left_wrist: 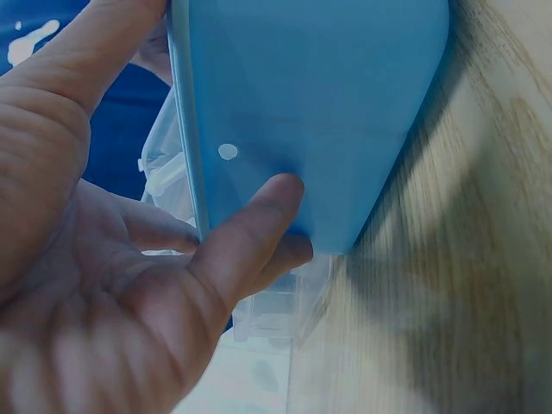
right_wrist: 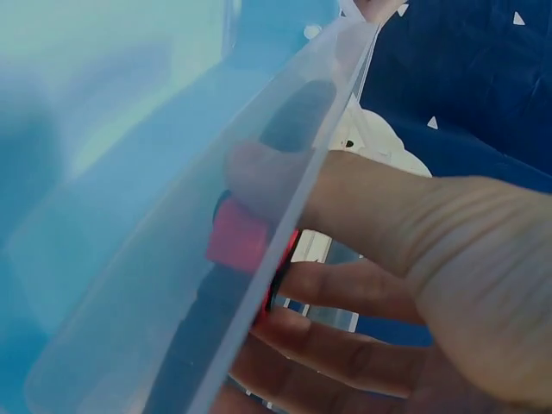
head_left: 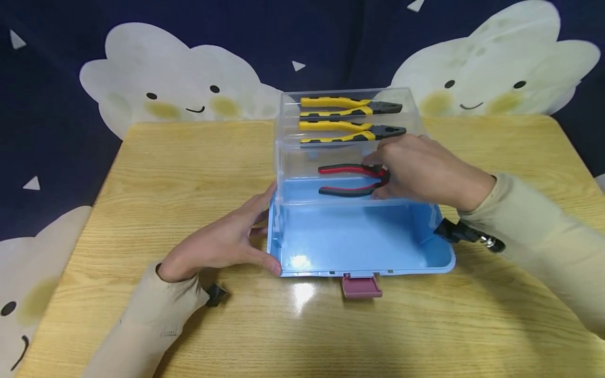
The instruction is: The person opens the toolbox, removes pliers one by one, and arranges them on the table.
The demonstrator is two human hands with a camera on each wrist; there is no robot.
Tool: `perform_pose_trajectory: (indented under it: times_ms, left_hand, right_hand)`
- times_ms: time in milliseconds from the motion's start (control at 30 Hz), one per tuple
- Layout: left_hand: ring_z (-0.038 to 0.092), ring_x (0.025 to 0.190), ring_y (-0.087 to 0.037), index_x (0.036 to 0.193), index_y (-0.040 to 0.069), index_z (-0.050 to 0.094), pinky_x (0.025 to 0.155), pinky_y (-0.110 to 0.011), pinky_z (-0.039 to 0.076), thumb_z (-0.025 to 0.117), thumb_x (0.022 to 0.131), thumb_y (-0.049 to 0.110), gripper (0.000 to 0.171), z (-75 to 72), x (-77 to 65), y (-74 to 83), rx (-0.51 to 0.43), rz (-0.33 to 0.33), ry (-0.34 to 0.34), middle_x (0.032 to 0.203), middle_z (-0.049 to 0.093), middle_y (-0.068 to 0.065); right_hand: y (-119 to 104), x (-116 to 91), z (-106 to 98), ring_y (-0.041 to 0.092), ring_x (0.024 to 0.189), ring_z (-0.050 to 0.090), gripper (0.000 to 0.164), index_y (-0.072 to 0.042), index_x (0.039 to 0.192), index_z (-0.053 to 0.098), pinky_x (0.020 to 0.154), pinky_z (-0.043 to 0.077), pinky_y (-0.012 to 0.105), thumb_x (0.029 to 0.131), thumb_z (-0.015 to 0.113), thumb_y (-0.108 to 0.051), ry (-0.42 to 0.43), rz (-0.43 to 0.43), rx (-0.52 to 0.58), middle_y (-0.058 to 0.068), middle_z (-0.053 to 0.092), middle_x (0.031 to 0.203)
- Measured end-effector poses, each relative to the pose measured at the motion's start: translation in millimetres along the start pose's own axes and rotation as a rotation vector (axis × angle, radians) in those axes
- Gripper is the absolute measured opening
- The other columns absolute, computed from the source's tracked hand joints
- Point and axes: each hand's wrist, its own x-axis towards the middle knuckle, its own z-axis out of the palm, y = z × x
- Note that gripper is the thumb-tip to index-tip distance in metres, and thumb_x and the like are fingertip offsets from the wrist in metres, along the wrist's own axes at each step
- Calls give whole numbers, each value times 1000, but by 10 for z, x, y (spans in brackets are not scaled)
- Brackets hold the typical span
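Note:
An opened toolbox with a blue base (head_left: 354,239) stands mid-table, its translucent trays raised towards the back. In the head view my right hand (head_left: 416,170) reaches into the lower tray (head_left: 302,202) and grips pliers with red and black handles (head_left: 347,169) by the head end. Their handles point left, and the hand hides their jaws. The right wrist view shows my thumb and part of the red pliers through the cloudy tray wall (right_wrist: 164,250). My left hand (head_left: 227,236) holds the base's left end, thumb at the front corner, fingertips against the outer side wall (left_wrist: 328,103).
Two pairs of yellow and black combination pliers (head_left: 335,126) lie in the upper tray (head_left: 289,118). A purple latch (head_left: 361,286) hangs open at the base's front. The wooden table (head_left: 189,163) ends at a dark blue cloth with cloud prints (head_left: 175,73).

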Motion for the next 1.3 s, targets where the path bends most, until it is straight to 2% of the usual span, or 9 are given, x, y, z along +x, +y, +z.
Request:
perform_pose_trajectory:
  times_ms: [267,500,633,900,1133,1300]
  left_hand:
    - [23,160,-26,164,36,-12,124,-42,40,97,69,27,145,8,-2,9,6,-8,3,175,2,0]
    - [23,161,-26,164,36,-13,124,-42,40,97,69,28,145,3,-7,7,13,-13,3,175,1,-1]
    - [23,161,-26,164,37,-13,124,-42,41,97,69,27,145,3,-8,3,15,-9,4,175,2,-1]
    - [23,160,-24,164,38,-12,124,-41,40,97,69,27,145,9,-4,-5,14,20,-2,175,1,2]
    - [22,161,-24,164,34,-13,125,-41,40,96,70,32,144,8,-22,-3,51,4,0,176,-4,3]
    - [22,161,-24,165,35,-12,125,-41,39,96,70,30,144,8,-16,-5,29,13,-3,176,-3,2]
  right_hand:
    - [-47,-30,-16,23,77,62,61,-12,130,73,56,54,39,74,94,-26,14,56,-39,12,71,107]
    - [-84,-127,-10,26,73,62,40,-9,111,76,51,55,43,75,89,-18,153,-25,-118,14,68,98]
    - [-87,-164,2,26,73,62,39,-9,108,75,49,55,43,73,91,-16,216,-57,-135,14,68,96]
    - [-13,-214,39,23,77,64,56,-8,121,74,57,56,43,69,93,-17,299,-76,-64,15,70,108]
    - [78,-263,87,19,74,66,57,-7,122,74,57,55,41,69,93,-18,343,-94,-3,14,69,109]
    - [125,-297,102,16,75,66,61,-7,125,75,59,53,35,68,94,-19,351,-67,86,13,69,112]
